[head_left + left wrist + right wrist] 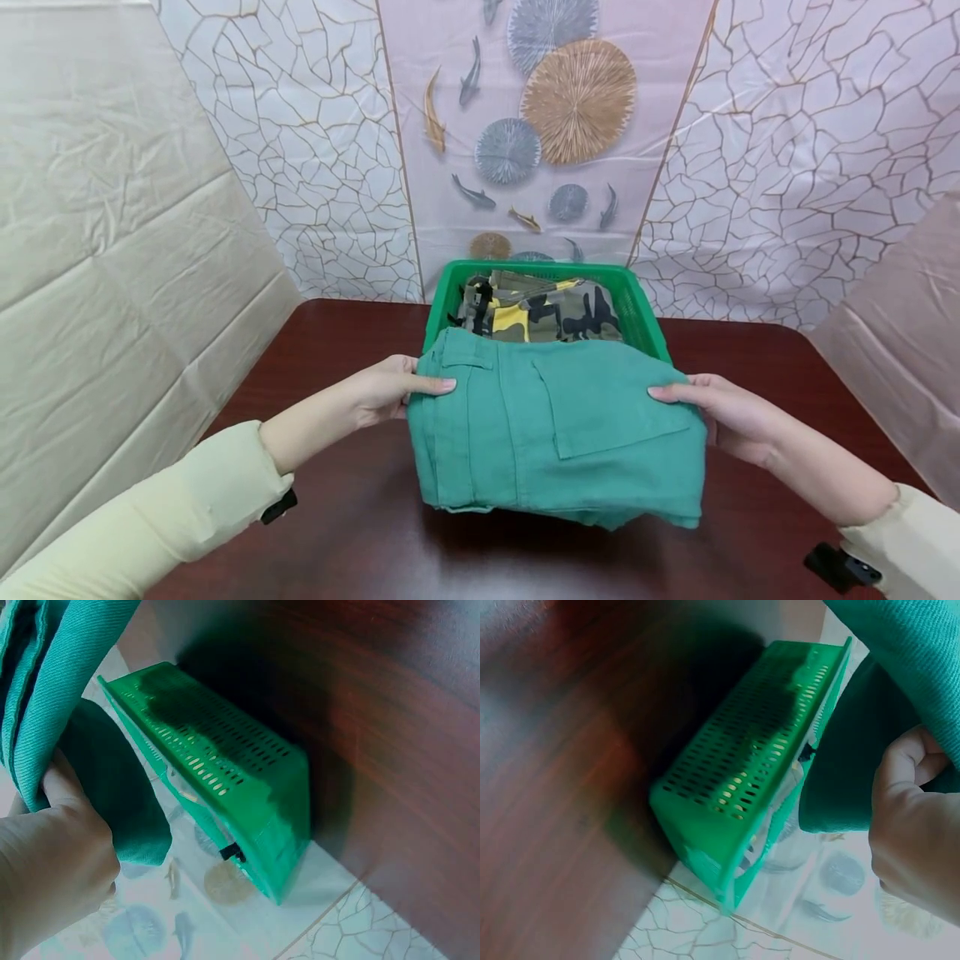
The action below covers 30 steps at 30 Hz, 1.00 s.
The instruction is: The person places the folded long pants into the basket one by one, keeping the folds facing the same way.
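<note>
Folded green trousers (525,425), with a belt loop and a patch pocket showing, hang in the air between both hands in the head view. My left hand (390,390) grips their left edge, thumb on top and fingers underneath. At the right edge my right hand (731,417) pinches the cloth the same way. Behind the trousers stands a green plastic basket (645,321) holding folded camouflage clothing (558,312) in grey, black and yellow. The trousers hide the basket's front in the head view. Both wrist views show the perforated basket side beyond the raised cloth.
The basket stands on a dark red-brown wooden table (337,492), near its back edge. A patterned curtain (322,150) hangs behind the table. Pale cloth walls (112,250) flank it on the left and right.
</note>
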{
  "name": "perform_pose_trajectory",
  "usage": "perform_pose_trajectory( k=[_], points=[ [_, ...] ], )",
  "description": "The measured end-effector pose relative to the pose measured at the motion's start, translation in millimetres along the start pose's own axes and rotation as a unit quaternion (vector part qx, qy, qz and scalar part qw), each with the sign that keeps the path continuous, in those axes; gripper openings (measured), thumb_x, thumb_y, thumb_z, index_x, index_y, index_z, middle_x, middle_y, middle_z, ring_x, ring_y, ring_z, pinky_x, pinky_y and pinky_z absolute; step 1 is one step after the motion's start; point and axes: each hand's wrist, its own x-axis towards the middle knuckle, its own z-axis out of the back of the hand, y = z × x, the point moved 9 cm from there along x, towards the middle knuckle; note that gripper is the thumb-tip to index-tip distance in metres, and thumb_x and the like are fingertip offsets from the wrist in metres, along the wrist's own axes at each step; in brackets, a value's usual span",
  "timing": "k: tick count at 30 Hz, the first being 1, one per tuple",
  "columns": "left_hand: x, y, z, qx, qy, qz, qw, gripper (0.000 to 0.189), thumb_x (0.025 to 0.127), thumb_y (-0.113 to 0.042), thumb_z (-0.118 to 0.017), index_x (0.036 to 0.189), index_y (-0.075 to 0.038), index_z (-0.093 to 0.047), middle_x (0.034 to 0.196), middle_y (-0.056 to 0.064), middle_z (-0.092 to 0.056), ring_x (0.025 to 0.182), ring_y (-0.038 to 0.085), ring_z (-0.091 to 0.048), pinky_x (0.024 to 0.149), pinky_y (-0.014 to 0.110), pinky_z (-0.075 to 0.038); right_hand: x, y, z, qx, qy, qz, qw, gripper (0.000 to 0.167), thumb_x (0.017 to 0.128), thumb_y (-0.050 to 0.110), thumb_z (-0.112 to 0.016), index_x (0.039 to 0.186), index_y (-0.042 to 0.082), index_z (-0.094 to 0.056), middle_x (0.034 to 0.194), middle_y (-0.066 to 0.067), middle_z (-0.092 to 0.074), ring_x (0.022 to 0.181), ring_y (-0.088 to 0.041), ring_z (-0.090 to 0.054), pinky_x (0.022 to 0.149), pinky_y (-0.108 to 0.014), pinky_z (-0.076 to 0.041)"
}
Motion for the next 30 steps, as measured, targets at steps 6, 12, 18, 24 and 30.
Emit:
perform_pose_trajectory(
  k=[6, 12, 18, 24, 30],
  points=[
    [-0.5, -17.3, 3.9, 0.012, -0.012, -0.007, 0.9998, 0.04, 0.094, -0.016, -0.059, 0.13, 0.002, -0.053, 0.092, -0.002, -0.072, 0.083, 0.01, -0.069, 0.086, 0.037, -0.055, -0.4, 20, 10, -0.031, -0.023, 0.012, 0.9992, 0.021, 0.099, 0.027, -0.048, 0.093, 0.026, -0.069, 0.09, 0.01, -0.072, 0.086, -0.007, -0.069, 0.08, -0.027, -0.056],
    [3.3, -37.3, 7.7, 0.031, -0.026, -0.018, 0.999, 0.041, 0.093, -0.016, -0.059, 0.13, 0.002, -0.053, 0.091, -0.003, -0.07, 0.081, 0.009, -0.069, 0.085, 0.036, -0.056, 4.1, 40, 22, -0.063, -0.056, 0.029, 0.996, 0.022, 0.098, 0.024, -0.049, 0.091, 0.031, -0.069, 0.09, 0.012, -0.072, 0.085, -0.006, -0.069, 0.078, -0.027, -0.056],
    [11.9, -56.5, 10.4, 0.033, -0.039, -0.028, 0.9983, 0.04, 0.093, -0.013, -0.059, 0.129, 0.002, -0.053, 0.084, -0.005, -0.069, 0.077, 0.006, -0.068, 0.085, 0.033, -0.055, 9.2, 55, 31, -0.077, -0.07, 0.025, 0.9942, 0.027, 0.099, 0.022, -0.048, 0.081, 0.024, -0.069, 0.084, 0.011, -0.072, 0.082, -0.005, -0.068, 0.078, -0.026, -0.056],
    [22.0, -68.4, 14.4, 0.031, -0.043, -0.019, 0.9984, 0.039, 0.093, -0.012, -0.059, 0.129, 0.002, -0.053, 0.079, -0.007, -0.069, 0.074, 0.005, -0.068, 0.081, 0.029, -0.056, 17.7, 67, 39, -0.075, -0.077, 0.01, 0.9942, 0.027, 0.098, 0.021, -0.049, 0.082, 0.025, -0.069, 0.083, 0.011, -0.072, 0.081, -0.004, -0.069, 0.078, -0.025, -0.055],
    [35.8, -82.1, 23.3, 0.05, -0.056, -0.016, 0.997, 0.04, 0.094, -0.015, -0.059, 0.13, 0.001, -0.053, 0.086, -0.004, -0.068, 0.075, 0.005, -0.066, 0.087, 0.032, -0.054, 31.5, 84, 49, -0.087, -0.064, 0.011, 0.9941, 0.027, 0.098, 0.021, -0.049, 0.082, 0.026, -0.07, 0.086, 0.012, -0.072, 0.084, -0.004, -0.068, 0.079, -0.026, -0.055]
  ],
)
